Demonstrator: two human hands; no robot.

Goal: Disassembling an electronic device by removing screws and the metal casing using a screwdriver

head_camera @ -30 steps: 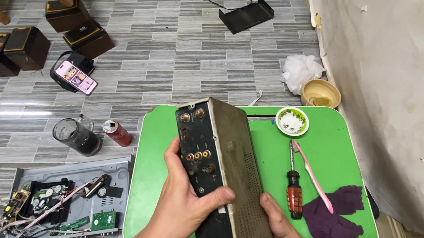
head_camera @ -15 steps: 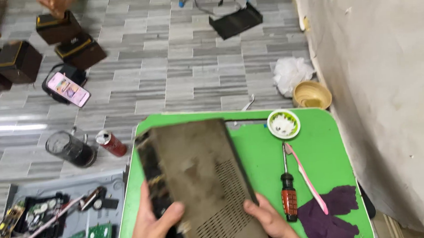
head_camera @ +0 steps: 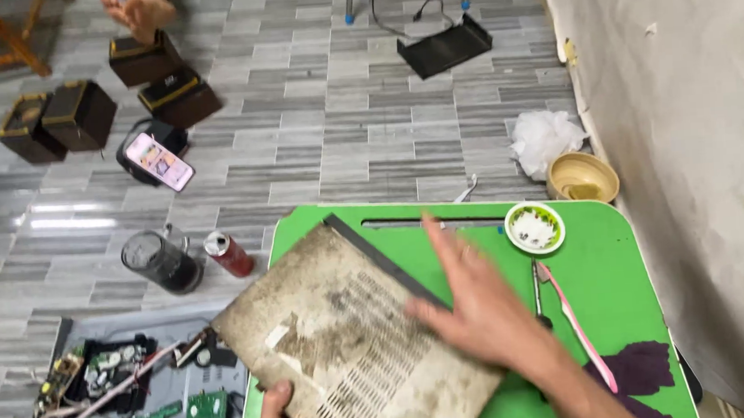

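A dirty, rusty metal device casing [head_camera: 345, 331] with vent slots lies tilted over the left part of a small green table [head_camera: 606, 306]. My left hand [head_camera: 273, 417] grips its near edge from below at the bottom of the view. My right hand [head_camera: 477, 301] hovers flat and blurred over the casing's right side with fingers spread, holding nothing. Just right of that hand lie a screwdriver [head_camera: 536, 289] and a pink toothbrush [head_camera: 577, 325].
A small green-rimmed dish [head_camera: 534, 227] and a purple cloth [head_camera: 640, 369] sit on the table. On the tiled floor: a grey tray of circuit parts [head_camera: 134, 391], a glass jar [head_camera: 162, 261], a red can [head_camera: 228, 254], a phone [head_camera: 159, 162], dark speaker boxes [head_camera: 82, 110], a yellow bowl [head_camera: 583, 177].
The casing went from standing upright to lying flat and turned leftward over the table edge. My right hand left its near edge and rose over its top.
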